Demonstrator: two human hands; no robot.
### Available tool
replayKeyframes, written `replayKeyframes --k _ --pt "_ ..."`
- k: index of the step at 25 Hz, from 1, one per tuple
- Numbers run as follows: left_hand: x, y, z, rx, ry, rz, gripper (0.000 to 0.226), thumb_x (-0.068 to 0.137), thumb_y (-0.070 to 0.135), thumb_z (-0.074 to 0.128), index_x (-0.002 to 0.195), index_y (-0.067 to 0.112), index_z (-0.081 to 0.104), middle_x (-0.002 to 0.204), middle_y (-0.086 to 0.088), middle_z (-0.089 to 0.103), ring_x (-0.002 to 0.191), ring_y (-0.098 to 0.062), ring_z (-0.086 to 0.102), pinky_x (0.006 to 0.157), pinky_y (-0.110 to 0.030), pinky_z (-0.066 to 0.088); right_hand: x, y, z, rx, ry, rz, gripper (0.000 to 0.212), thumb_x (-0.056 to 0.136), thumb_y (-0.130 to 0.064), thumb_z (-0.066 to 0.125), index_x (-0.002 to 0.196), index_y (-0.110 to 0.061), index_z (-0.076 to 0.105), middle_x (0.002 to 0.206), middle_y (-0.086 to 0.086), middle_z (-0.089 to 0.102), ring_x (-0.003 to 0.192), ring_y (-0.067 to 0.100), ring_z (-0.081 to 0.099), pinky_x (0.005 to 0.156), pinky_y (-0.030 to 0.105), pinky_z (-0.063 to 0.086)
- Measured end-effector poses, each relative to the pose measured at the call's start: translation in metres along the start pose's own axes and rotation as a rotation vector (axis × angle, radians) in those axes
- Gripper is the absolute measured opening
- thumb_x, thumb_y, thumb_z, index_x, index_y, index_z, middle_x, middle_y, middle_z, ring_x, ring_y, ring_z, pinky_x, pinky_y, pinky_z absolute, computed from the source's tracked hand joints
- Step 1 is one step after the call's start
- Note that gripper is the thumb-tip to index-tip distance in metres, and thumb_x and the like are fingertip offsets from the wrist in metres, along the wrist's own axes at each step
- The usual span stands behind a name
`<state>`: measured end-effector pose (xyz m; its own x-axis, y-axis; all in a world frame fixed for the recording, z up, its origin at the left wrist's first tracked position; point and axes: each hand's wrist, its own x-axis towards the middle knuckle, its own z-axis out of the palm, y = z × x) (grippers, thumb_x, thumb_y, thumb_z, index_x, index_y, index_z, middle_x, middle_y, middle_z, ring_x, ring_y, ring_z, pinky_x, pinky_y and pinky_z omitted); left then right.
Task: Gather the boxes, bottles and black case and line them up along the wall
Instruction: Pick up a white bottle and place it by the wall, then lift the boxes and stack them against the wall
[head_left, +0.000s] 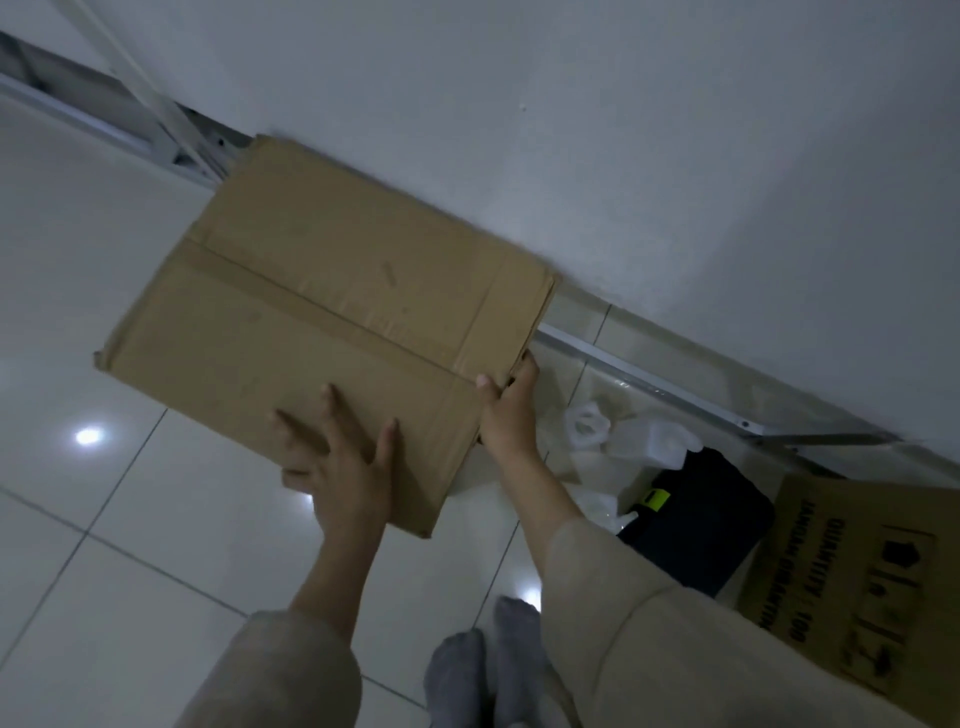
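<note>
Head view: a large flat brown cardboard box sealed with tan tape (332, 322) sits with its far edge against the white wall (623, 156), its near end over the glossy white tiled floor (78, 312) — whether it rests fully on the tiles or is tipped up slightly cannot be told. The left hand (337, 462) lies spread flat on the box's top face near the closest corner, fingers splayed and pressing rather than gripping. The right hand (506, 402) wraps the right-hand edge, thumb on top and fingers curled under the rim — a true grasp on the cardboard.

To the right, near the wall, stand translucent white plastic bottles (623, 441), touching a black hard case with a yellow-green latch (696, 519); just beside that is a second brown carton printed with black lettering (852, 587).

The big box looks stiff but thin-walled, its corners already crushed, so it should slide easily on the slick tile and is probably light. Best held at opposite edges, near the corners, where the board is strongest. The bottles look light and slippery; their handles seem the sensible hold.
</note>
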<state>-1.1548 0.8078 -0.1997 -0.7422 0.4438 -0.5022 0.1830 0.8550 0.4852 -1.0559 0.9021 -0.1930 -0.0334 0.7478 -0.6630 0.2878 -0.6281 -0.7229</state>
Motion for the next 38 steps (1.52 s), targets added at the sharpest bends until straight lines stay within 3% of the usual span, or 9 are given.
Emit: replayKeyframes --k 7,13,16,21,24,27,32,35,38 --pt "-0.004 0.003 0.003 0.004 -0.046 0.053 0.079 0.083 0.047 0.055 0.144 0.042 0.006 0.155 -0.001 -0.024 0.138 -0.047 -0.005 0.110 -0.058 0.018 0.007 0.004 -0.003 0.053 -0.031 0.230 0.046 0.096 -0.036 0.040 0.137 -0.016 0.030 0.138 0.011 0.045 0.122 0.033 0.048 0.102 0.054 0.040" --pt "-0.005 0.008 -0.002 0.227 -0.055 0.002 0.075 0.084 0.055 0.048 0.143 0.045 0.001 0.156 0.002 -0.023 0.139 -0.048 -0.012 0.110 -0.065 -0.005 -0.016 0.022 -0.006 0.081 -0.085 0.263 0.048 0.095 -0.042 0.040 0.136 -0.020 0.036 0.137 0.007 0.048 0.121 0.027 0.048 0.103 0.049 0.042" --pt "-0.020 0.038 -0.001 0.262 -0.099 0.026 0.056 0.091 0.039 0.041 0.143 0.033 0.020 0.159 -0.004 -0.008 0.142 -0.038 -0.017 0.110 -0.059 -0.014 -0.031 0.024 -0.034 0.070 -0.067 0.181 0.040 0.096 -0.033 0.042 0.132 -0.016 0.043 0.131 0.007 0.052 0.119 0.025 0.051 0.102 0.045 0.044" --pt "-0.088 0.102 0.021 0.291 -0.307 0.365 0.043 0.092 0.028 0.042 0.134 0.016 0.042 0.152 -0.012 0.023 0.143 -0.030 0.008 0.116 -0.049 0.006 -0.066 0.015 -0.139 0.228 0.230 -0.019 0.019 0.095 -0.008 0.043 0.102 -0.016 0.058 0.107 0.006 0.058 0.092 0.016 0.056 0.082 0.031 0.046" --pt "-0.147 0.134 0.053 0.310 -0.437 0.567 0.036 0.091 0.021 0.045 0.126 0.017 0.052 0.146 -0.012 0.037 0.139 -0.032 0.020 0.114 -0.044 0.016 -0.094 0.027 -0.230 0.225 0.452 -0.099 0.020 0.093 -0.002 0.042 0.101 -0.008 0.060 0.105 0.005 0.061 0.097 0.018 0.058 0.090 0.034 0.047" --pt "-0.207 0.149 0.093 0.313 -0.547 0.776 0.032 0.090 0.018 0.047 0.121 0.018 0.055 0.140 -0.010 0.044 0.135 -0.028 0.028 0.112 -0.037 0.018 -0.120 0.066 -0.320 0.104 0.596 -0.101 0.020 0.093 -0.008 0.044 0.104 -0.012 0.060 0.095 -0.002 0.059 0.088 0.012 0.056 0.080 0.021 0.046" --pt "-0.292 0.129 0.165 0.301 -0.653 0.826 0.030 0.091 0.018 0.046 0.120 0.015 0.055 0.134 -0.012 0.048 0.132 -0.028 0.031 0.112 -0.041 0.024 -0.162 0.154 -0.428 0.017 0.867 -0.111 0.023 0.082 0.011 0.047 0.096 0.002 0.063 0.104 0.026 0.060 0.086 0.001 0.056 0.077 0.005 0.040" --pt "-0.342 0.105 0.213 0.266 -0.695 0.715 0.035 0.093 0.021 0.044 0.127 0.011 0.048 0.134 -0.016 0.047 0.129 -0.030 0.037 0.109 -0.043 0.031 -0.180 0.209 -0.487 -0.238 0.887 -0.063 0.034 0.080 0.012 0.049 0.110 0.005 0.061 0.115 0.026 0.057 0.106 0.032 0.053 0.093 0.027 0.041" --pt "-0.400 0.081 0.260 0.274 -0.778 0.602 0.047 0.095 0.024 0.043 0.138 0.007 0.033 0.143 -0.016 0.038 0.133 -0.031 0.033 0.111 -0.043 0.029 -0.191 0.260 -0.546 -0.357 0.795 0.003 0.041 0.087 0.002 0.047 0.127 -0.003 0.050 0.134 0.021 0.046 0.121 0.034 0.045 0.103 0.042 0.039"
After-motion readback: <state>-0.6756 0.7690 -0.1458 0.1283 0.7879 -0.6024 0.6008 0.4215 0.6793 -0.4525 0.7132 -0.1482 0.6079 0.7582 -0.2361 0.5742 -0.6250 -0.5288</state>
